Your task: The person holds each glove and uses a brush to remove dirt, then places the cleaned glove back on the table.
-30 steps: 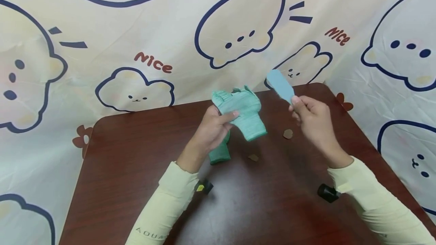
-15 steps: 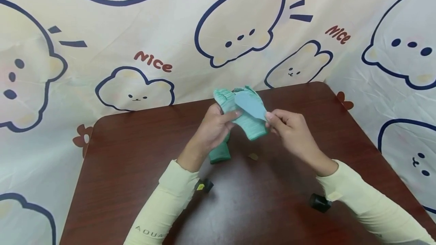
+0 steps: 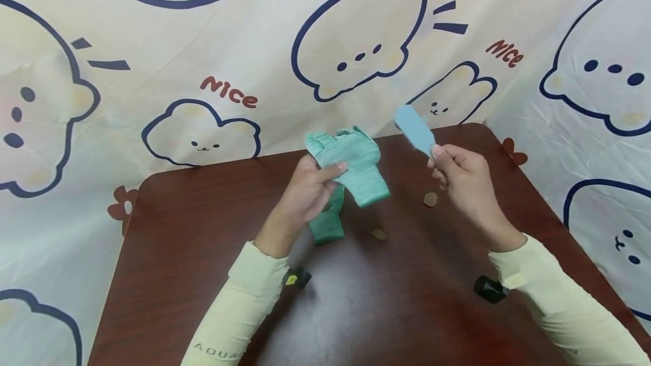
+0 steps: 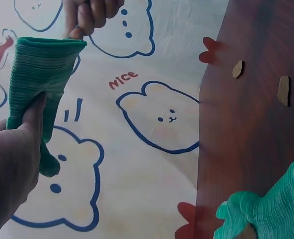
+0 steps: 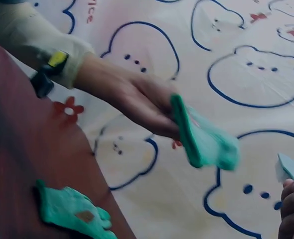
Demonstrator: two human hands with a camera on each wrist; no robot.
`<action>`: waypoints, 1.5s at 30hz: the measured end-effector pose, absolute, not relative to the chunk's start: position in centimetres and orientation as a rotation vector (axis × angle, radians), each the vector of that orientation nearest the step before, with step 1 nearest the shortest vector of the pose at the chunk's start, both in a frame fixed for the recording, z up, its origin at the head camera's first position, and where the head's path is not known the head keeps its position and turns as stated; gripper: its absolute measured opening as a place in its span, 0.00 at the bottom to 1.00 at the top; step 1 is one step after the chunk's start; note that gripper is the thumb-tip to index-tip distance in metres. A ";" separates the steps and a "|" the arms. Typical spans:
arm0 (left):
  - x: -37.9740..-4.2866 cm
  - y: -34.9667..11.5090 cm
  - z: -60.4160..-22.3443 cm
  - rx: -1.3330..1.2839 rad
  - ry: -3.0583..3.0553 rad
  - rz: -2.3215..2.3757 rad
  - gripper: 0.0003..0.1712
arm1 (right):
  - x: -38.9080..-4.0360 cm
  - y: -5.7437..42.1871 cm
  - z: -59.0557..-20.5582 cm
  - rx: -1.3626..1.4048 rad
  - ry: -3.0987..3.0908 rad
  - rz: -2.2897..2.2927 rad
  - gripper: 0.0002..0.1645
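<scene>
My left hand (image 3: 305,191) pinches a green knit glove (image 3: 351,165) above the table, thumb across its front. The glove's cuff points down and to the right in the head view. In my right hand (image 3: 465,182) is a light-blue brush (image 3: 414,129), gripped by its handle, blade end up and apart from the glove. The right wrist view catches only a corner of the brush (image 5: 288,167). A second green glove (image 3: 327,226) lies on the table below, partly behind my left hand; a brown flake (image 5: 85,216) rests on it.
Two small brown flakes lie on the dark wooden table (image 3: 203,230), one flake (image 3: 430,200) under my right hand, the other flake (image 3: 378,234) nearer the middle. A patterned cloth (image 3: 274,44) hangs behind the table's far edge and along its sides.
The brush went from beside the glove onto its front, then back out to the right and up. My left hand has shifted slightly left with the glove.
</scene>
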State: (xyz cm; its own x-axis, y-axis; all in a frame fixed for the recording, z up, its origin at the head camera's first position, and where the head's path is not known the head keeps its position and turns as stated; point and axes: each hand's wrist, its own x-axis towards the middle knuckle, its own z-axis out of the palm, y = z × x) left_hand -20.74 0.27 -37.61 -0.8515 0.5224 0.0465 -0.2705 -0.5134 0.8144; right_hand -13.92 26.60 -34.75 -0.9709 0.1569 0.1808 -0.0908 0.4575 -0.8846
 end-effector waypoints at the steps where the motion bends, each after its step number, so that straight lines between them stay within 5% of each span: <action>1: -20.8 0.4 -37.6 0.400 1.200 2.353 0.29 | -13.7 26.2 -34.7 -0.030 -2.474 1.550 0.25; 11: -20.4 1.6 -37.7 0.458 1.226 2.279 0.32 | -12.5 22.9 -35.6 0.211 -2.628 1.452 0.21; 29: -20.4 1.6 -38.0 0.404 1.212 2.237 0.35 | -13.6 24.9 -35.8 0.033 -2.555 1.570 0.24; 36: -20.3 1.1 -38.1 0.392 1.249 2.287 0.29 | -14.3 26.5 -35.5 -0.077 -2.458 1.497 0.25; 45: -20.5 1.9 -37.7 0.497 1.219 2.268 0.27 | -12.3 23.6 -35.9 0.234 -2.582 1.463 0.20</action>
State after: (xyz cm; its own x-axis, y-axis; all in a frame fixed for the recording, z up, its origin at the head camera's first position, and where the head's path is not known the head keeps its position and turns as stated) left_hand -20.51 1.89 -37.69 -0.8012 0.5936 0.0754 -0.2645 -0.4644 0.8452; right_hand -12.29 23.59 -35.95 -0.9742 -0.0549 0.2188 -0.2159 0.5079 -0.8339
